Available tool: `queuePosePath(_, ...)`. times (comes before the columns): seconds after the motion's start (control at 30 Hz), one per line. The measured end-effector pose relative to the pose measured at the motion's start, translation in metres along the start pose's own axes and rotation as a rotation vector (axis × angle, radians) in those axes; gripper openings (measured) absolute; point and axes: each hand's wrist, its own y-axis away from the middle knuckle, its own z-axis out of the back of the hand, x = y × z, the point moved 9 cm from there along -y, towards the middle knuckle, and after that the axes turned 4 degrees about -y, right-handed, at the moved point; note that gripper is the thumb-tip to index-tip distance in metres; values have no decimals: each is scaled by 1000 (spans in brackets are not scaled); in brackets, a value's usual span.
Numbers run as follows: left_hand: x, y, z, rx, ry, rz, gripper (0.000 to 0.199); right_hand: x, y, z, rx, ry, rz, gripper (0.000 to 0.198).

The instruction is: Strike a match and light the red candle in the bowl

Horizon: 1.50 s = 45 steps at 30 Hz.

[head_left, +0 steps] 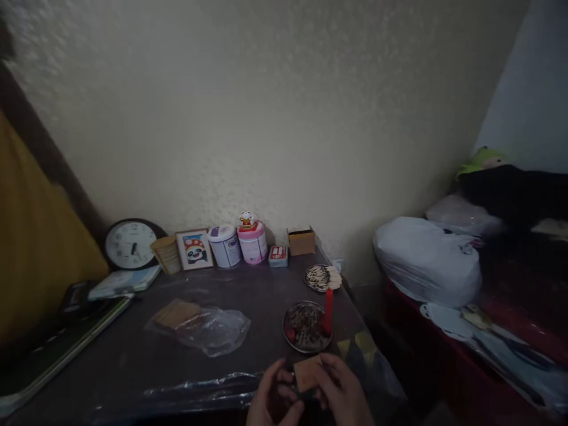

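A small, flat, tan-brown box (307, 373), roughly rectangular and dim in the low light, sits at the near edge of the scene; its printing, if any, cannot be made out. It is held between both hands: the left hand (273, 402) curls up beside its left edge and the right hand (344, 393) closes on its right side, so that the two hands are drawn together around it with fingers touching its faces. The box hangs just above the near right edge of a dark table (133, 355), which is covered by a clear plastic sheet. Just beyond the hands stands a round metal dish (298, 343) of dark scraps with an upright red candle (328, 310) at its right rim; farther away lies a second dish (313, 278) loaded with pale sticks. To the left of the first dish lies a crumpled clear bag (213, 331) holding a bundle of pale sticks. Along the far edge, against a cream textured wall (284, 106), stand in a row, left to right, a round clock (131, 244), a tan cup (167, 254), a framed panda picture (194, 249), a white tub (225, 245), a pink tub (252, 241) topped by a small figure, a small red tin (278, 255) and an open cardboard box (301, 241). Books (124, 283) lie at the left. To the right, well apart from the table, a white bag (426, 260) rests on a red surface.
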Motion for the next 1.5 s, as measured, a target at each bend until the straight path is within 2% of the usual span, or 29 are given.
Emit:
queuePosePath(0.1,12,2,-7,95,3,40,65,-8,0,-5,49,6,-6,38)
queuePosePath(0.2,17,1,-5,126,-142,31,55,-11,2,-8,90,3,-13,37)
queuePosePath(0.33,16,-3,6,82,-324,-31,51,-14,2,-10,87,7,-35,35)
queuePosePath(0.5,8,-3,9,68,-358,-109,45,-28,-4,-11,94,-54,-100,42)
queuePosePath(0.73,-2,-2,6,92,-446,-135,42,-40,-4,-13,126,-212,-212,53)
queuePosePath(0.93,-19,0,5,31,-427,-138,40,-44,-1,-17,163,-262,-284,50)
queuePosePath(1.0,-25,-1,4,10,-389,-89,39,-42,-2,-15,166,-210,-267,48)
queuePosePath(1.07,-24,-3,4,10,-329,31,38,-34,-2,-14,175,-77,-184,45)
queuePosePath(1.2,-1,-1,2,77,-177,388,44,-11,4,-20,241,189,28,33)
queuePosePath(1.33,23,12,0,75,-23,686,52,-4,7,-25,257,276,124,17)
queuePosePath(1.4,27,16,-1,64,-17,711,53,-8,4,-22,228,266,89,18)
queuePosePath(1.43,26,14,-2,72,-34,668,51,-11,2,-20,212,254,64,20)
queuePosePath(1.5,16,6,-3,66,-90,460,46,-15,-2,-14,173,219,21,24)
